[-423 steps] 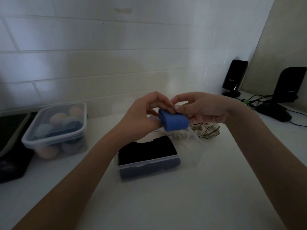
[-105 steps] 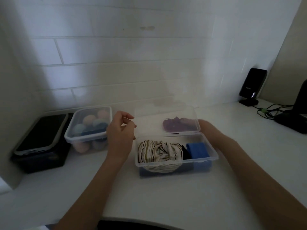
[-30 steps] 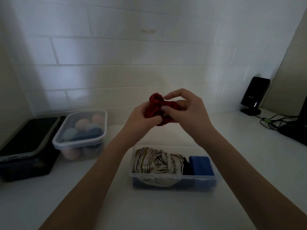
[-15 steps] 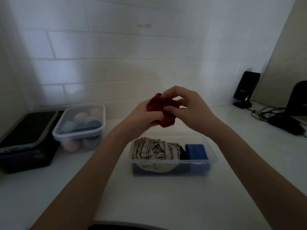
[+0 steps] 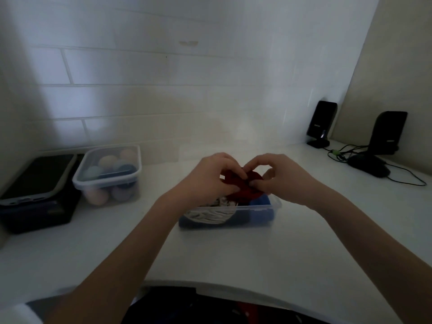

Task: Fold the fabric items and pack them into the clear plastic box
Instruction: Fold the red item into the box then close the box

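Counter: white, bare on the near side of the fingers.

Box: clear plastic, directly under the fingers; near wall in view.
- Striped cloth: below the left fingers, bulging against the near wall.
- Blue cloth: below the right fingers, folded.

Left hand, right hand: fingers of both pinched shut on the red cloth, held bunched between them just above the box's contents.

Step, by judgement: packing the red piece. Next move calls for pressing it into the space between striped and blue, then letting go.

Tub: lidded, well left of the fingers, holding pastel rounds.

Speakers: two, black, far right beyond the fingers; small lettering on each, too blurred to read.
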`<state>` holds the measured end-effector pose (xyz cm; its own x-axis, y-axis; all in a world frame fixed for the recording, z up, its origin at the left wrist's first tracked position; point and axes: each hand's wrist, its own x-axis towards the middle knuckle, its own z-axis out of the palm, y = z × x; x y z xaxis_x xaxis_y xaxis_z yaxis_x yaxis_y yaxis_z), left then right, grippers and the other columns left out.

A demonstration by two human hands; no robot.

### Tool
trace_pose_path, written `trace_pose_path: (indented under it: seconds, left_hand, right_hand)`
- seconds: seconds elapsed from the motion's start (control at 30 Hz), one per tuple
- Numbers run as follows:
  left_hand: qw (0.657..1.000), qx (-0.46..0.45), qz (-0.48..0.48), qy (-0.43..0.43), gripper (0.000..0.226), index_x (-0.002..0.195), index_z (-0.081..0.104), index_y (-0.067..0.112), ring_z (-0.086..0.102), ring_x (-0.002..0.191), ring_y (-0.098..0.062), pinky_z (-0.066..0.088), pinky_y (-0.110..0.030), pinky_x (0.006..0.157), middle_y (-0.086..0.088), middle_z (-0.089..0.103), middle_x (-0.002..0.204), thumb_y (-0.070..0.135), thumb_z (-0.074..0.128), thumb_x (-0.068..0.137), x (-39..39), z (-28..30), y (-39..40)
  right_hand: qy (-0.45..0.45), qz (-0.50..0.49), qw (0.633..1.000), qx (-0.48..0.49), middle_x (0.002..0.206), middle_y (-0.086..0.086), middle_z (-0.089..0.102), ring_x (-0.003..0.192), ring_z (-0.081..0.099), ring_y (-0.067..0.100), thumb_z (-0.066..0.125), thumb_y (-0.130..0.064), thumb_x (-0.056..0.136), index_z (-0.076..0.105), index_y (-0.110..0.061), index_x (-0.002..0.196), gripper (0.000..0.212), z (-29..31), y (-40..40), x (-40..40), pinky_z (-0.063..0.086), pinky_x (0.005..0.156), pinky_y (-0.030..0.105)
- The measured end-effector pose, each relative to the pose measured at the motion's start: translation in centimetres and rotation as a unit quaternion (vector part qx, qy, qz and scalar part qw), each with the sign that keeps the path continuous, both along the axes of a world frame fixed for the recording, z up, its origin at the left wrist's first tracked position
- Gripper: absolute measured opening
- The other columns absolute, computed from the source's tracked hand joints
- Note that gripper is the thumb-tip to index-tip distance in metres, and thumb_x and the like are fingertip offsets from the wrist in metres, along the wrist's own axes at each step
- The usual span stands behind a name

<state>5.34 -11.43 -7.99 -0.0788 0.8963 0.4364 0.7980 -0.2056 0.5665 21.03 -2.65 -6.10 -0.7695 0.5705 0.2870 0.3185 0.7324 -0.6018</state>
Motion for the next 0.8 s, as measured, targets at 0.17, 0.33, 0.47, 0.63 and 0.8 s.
trace_pose_path:
  seconds: [0.17, 0.33, 0.47, 0.63, 0.8]
  left_hand:
    - [0.995, -0.087, -0.014, 0.039, 0.036, 0.103, 0.070, 0.018, 0.060, 0.095, -0.014, 0.053, -0.022, 0.085, 0.000, 0.059, 0.104, 0.010, 0.077, 0.069, 0.8, 0.5, 0.3]
    - [0.984, -0.138, -0.011, 0.113, 0.033, 0.104, 0.071, 0.021, 0.060, 0.093, -0.016, 0.053, -0.035, 0.086, -0.002, 0.064, 0.099, 0.023, 0.073, 0.071, 1.3, 0.9, 0.4]
    - [0.977, -0.152, 0.023, 0.149, 0.035, 0.104, 0.070, 0.019, 0.061, 0.088, -0.017, 0.053, -0.033, 0.082, -0.002, 0.066, 0.097, 0.033, 0.072, 0.073, 1.5, 0.9, 0.5]
    - [0.960, -0.215, 0.063, 0.166, 0.036, 0.094, 0.072, 0.022, 0.065, 0.076, -0.018, 0.054, -0.033, 0.069, 0.001, 0.069, 0.080, 0.049, 0.068, 0.070, 1.1, 0.9, 0.5]
    - [0.948, -0.261, 0.085, 0.161, 0.053, 0.092, 0.071, 0.021, 0.065, 0.076, -0.018, 0.054, -0.035, 0.072, 0.000, 0.071, 0.082, 0.068, 0.057, 0.071, 1.3, 0.8, 0.9]
  right_hand:
    - [-0.077, -0.021, 0.997, 0.014, 0.103, -0.006, 0.060, 0.066, 0.062, 0.012, 0.072, -0.009, 0.076, 0.069, -0.026, 0.101, 0.030, -0.6, 0.0, 1.0, 0.037, 0.048, 0.005]
    - [-0.157, -0.020, 0.985, 0.066, 0.106, -0.003, 0.061, 0.077, 0.061, 0.015, 0.070, -0.013, 0.077, 0.069, -0.024, 0.111, 0.036, -0.1, -0.4, 0.8, 0.041, 0.062, 0.016]
    - [-0.230, -0.009, 0.968, 0.101, 0.104, 0.002, 0.067, 0.080, 0.059, 0.015, 0.064, -0.014, 0.079, 0.068, -0.021, 0.114, 0.036, 0.4, -0.9, 0.3, 0.047, 0.069, 0.023]
    - [-0.324, -0.013, 0.937, 0.131, 0.103, 0.001, 0.054, 0.093, 0.051, 0.017, 0.068, -0.030, 0.080, 0.063, -0.024, 0.120, 0.040, 1.3, -0.7, -0.2, 0.043, 0.077, 0.027]
    - [-0.450, -0.028, 0.879, 0.156, 0.112, 0.002, 0.046, 0.111, 0.036, 0.022, 0.066, -0.055, 0.074, 0.052, -0.037, 0.129, 0.059, 2.1, -0.5, -0.7, 0.035, 0.087, 0.031]
